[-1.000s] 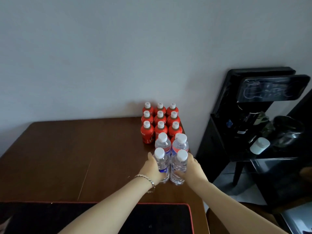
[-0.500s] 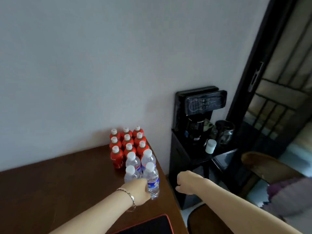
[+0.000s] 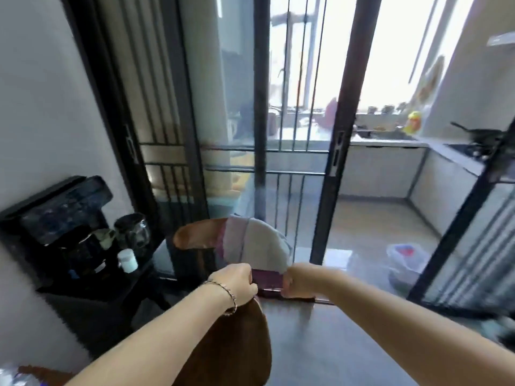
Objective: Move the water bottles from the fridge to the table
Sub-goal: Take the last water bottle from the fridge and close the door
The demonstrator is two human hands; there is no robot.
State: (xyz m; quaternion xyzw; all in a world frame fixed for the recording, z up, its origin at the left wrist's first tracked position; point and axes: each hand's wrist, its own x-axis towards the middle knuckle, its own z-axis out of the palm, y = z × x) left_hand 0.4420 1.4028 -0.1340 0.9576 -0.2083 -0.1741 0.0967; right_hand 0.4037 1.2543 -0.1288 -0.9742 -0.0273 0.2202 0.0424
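Both my hands are out in front of me with nothing in them; my left hand, bracelet at the wrist, is curled into a loose fist, and my right hand is closed much the same, knuckles forward, gripping nothing; between the two fists I see only a dark red cushion edge on the chair beyond, with a pale cloth draped over the wooden chair back.

No fridge shows anywhere in this view; ahead is a dark-framed sliding glass door with a kitchen behind it, and to my left a black water dispenser with a glass jug on its ledge. The only hint of the water bottles is a clear, crinkled blur at the bottom-left corner, too smeared to be sure of; the counter itself I cannot make out.

As I judge them, small plastic bottles full of water are moderately heavy for their size, with thin walls that give under a squeeze; fresh from a fridge they may be damp and slippery. I would wrap fingers and thumb around the body just below the shoulder, where the plastic is stiffer and the label gives some friction, one bottle per hand; gripping by the cap is weaker; dropped, they would bounce and roll, not break.
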